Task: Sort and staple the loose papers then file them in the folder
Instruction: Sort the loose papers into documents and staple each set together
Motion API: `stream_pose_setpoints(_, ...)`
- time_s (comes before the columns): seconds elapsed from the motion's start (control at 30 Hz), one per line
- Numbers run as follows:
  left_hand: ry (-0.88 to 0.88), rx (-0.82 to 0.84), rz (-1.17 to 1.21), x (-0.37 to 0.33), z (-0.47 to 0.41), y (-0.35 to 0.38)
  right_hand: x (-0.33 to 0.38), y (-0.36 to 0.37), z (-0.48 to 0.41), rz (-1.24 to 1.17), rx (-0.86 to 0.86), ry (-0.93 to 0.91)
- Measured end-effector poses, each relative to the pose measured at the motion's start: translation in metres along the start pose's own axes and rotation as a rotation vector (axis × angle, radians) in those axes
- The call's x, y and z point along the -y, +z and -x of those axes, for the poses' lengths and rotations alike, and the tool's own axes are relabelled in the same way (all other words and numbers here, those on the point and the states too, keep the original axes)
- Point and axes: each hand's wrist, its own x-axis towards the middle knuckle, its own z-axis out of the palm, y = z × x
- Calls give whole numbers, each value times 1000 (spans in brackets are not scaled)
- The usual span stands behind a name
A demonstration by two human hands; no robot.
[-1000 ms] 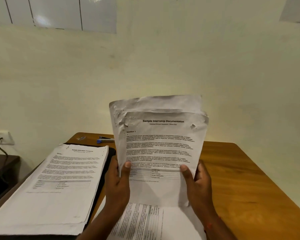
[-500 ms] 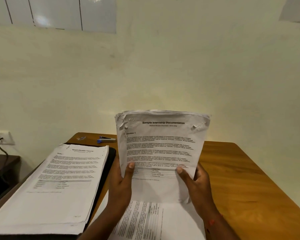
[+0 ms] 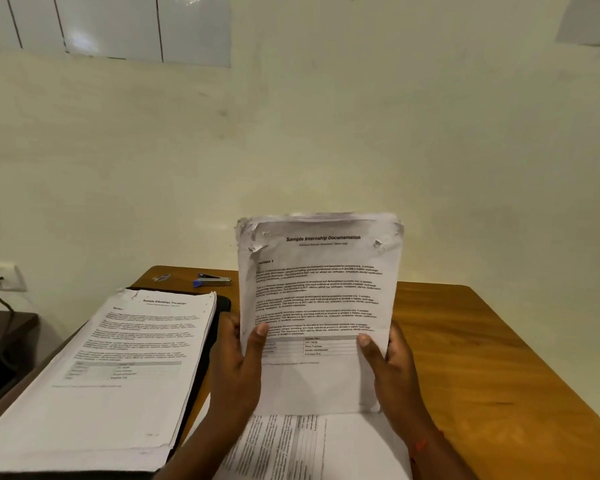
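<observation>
Left hand [image 3: 234,368] and right hand [image 3: 395,372] fingers grasping upright paper sheaf [image 3: 319,289] by side edges, open table [image 3: 482,358] rightward

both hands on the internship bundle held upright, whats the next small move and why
Probably tap the bundle down on the sheet below it to square it: its top edge looks ragged and uneven, and the left hand and right hand grip its two sides. The stapler lies untouched near the far edge of the table, so stapling likely follows.
</observation>
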Motion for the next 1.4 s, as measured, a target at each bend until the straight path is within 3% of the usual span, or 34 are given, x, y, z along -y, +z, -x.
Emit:
stream_pose_setpoints(0.2,-35,-74,50,1,1,5,-1,4,1,-30,12,7)
stream_pose_setpoints(0.33,-38,-20,86,-6,5,4,-1,4,2,16,5,-62)
stream_pose_setpoints(0.77,-122,13,121,-4,5,7,-15,2,1,95,59,49)
stream_pose_setpoints(1.0,-187,4,22,9,-3,5,-26,3,-1,218,151,84)
stream_pose_setpoints(1.17,-187,-57,-5,13,-12,-3,-8,-4,-3,4,162,105)
stream_pose_setpoints(1.27,-280,-124,103,9,-18,-6,-17,-23,-13,257,101,25)
stream_pose_setpoints(1.4,-423,-162,183,12,-25,-12,-27,-27,-15,983,416,64)
